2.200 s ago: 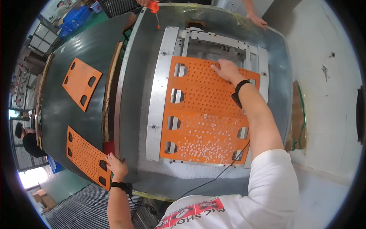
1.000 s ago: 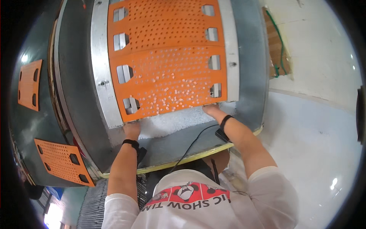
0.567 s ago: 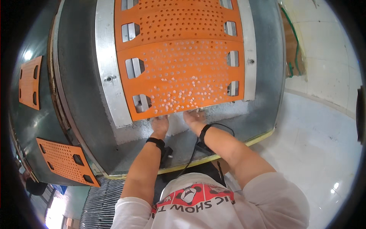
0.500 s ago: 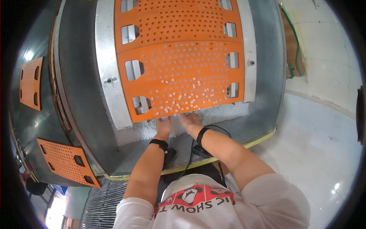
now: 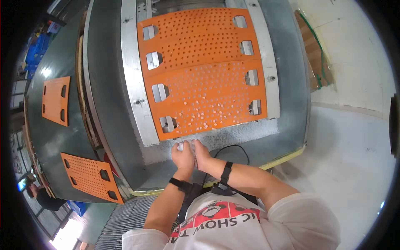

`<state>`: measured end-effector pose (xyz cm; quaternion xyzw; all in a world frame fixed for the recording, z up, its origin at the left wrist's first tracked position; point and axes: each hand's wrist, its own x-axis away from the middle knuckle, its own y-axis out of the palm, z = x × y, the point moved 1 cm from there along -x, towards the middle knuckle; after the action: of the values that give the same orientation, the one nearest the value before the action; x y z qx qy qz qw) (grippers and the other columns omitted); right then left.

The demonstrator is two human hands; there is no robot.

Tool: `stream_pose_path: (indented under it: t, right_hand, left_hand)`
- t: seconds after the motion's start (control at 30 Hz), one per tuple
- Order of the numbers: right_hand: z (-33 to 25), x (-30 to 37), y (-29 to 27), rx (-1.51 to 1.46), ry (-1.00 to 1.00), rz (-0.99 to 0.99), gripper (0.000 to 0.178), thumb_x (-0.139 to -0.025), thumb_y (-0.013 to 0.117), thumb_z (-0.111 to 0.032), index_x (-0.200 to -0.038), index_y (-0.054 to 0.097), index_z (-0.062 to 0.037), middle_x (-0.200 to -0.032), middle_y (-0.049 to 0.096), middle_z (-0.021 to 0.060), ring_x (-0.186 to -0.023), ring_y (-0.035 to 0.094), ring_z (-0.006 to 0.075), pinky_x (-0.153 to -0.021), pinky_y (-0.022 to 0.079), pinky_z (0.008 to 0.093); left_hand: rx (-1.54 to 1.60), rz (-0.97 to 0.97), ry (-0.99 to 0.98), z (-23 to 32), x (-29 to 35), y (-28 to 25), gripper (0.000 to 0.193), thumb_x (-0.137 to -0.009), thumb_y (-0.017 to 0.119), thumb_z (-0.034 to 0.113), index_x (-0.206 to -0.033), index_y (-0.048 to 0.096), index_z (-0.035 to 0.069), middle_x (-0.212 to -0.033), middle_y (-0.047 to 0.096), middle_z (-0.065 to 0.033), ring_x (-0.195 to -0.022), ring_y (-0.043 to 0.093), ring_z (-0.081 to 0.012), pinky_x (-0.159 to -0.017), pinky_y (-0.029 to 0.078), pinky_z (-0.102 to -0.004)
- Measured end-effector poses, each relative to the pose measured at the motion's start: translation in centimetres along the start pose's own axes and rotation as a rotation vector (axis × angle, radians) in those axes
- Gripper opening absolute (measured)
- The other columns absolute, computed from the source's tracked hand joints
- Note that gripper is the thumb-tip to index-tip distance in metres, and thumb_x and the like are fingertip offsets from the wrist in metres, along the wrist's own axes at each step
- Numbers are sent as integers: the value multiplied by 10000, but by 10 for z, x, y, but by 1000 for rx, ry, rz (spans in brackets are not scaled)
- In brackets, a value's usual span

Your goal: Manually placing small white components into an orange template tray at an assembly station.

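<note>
My left hand (image 5: 183, 158) and my right hand (image 5: 202, 154) are cupped against each other just off the near edge of an orange perforated plate (image 5: 157, 112). Small white pellets (image 5: 180, 146) show between the thumbs and fingers. Beneath and beyond the hands, a loose heap of white pellets (image 5: 233, 134) lies along the plate's near edge. Several pale pellets (image 5: 203, 113) lie scattered over its near half, and many holes there look filled with light pieces. A second orange perforated plate (image 5: 196, 31) adjoins it on the far side, its holes mostly dark.
Metal rails, left (image 5: 132, 75) and right (image 5: 268, 66), flank the plates, with bolts on them. A black cable (image 5: 248, 156) curves over the grey tray (image 5: 287, 125). Two more orange plates, one farther (image 5: 53, 100) and one nearer (image 5: 79, 168), lie on the left-hand table.
Both hands have drawn back from under the plate's near edge and come together with pellets in them. Some loose pellets on the plate have shifted. The view has moved too.
</note>
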<state>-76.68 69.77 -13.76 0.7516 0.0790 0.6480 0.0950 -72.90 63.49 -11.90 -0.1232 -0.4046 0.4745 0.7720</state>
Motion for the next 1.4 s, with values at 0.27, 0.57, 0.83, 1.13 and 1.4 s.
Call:
stream_pose_path:
  t: [0.27,0.57,0.83,1.13,1.4]
  right_hand:
    - [-121,33,105,-471,-144,-792,530,-872,252,-482,-1073,536,-83,-1029,590,57,-937,571,202,-783,469,351]
    - [-325,25,141,-529,-584,-832,545,-852,240,-410,-1150,489,-28,-1141,526,156,-1088,477,325,-947,342,479]
    - [-336,79,12,-538,-840,-311,651,-833,417,-379,-1322,154,-40,-1351,221,198,-1223,290,354,-957,302,531]
    - [-153,42,-161,569,-77,134,214,-748,532,-227,-770,546,-15,-739,531,120,-699,539,232,-655,472,392]
    - [-68,-54,-66,1909,-365,214,596,-732,600,-360,-1131,467,63,-1207,431,249,-1178,370,340,-992,262,428]
  left_hand:
    - [9,-154,483,185,-44,-34,347,-783,589,223,-1003,560,-43,-990,544,-211,-978,514,-293,-860,381,-350]
    - [552,-318,440,151,-26,-69,653,-881,495,191,-1351,97,-26,-1141,477,-179,-1030,483,-200,-873,384,-296]
    - [222,-503,83,9,-46,-67,424,-844,531,299,-1130,488,-10,-787,551,-52,-636,536,-149,-561,419,-258]
    - [-486,-440,82,-60,-94,7,566,-754,576,327,-1156,463,-55,-1102,534,-246,-1061,499,-346,-879,391,-349]
    - [-362,-578,-267,-88,-79,55,656,-753,591,382,-1306,333,141,-1294,393,-152,-1146,414,-336,-824,418,-461]
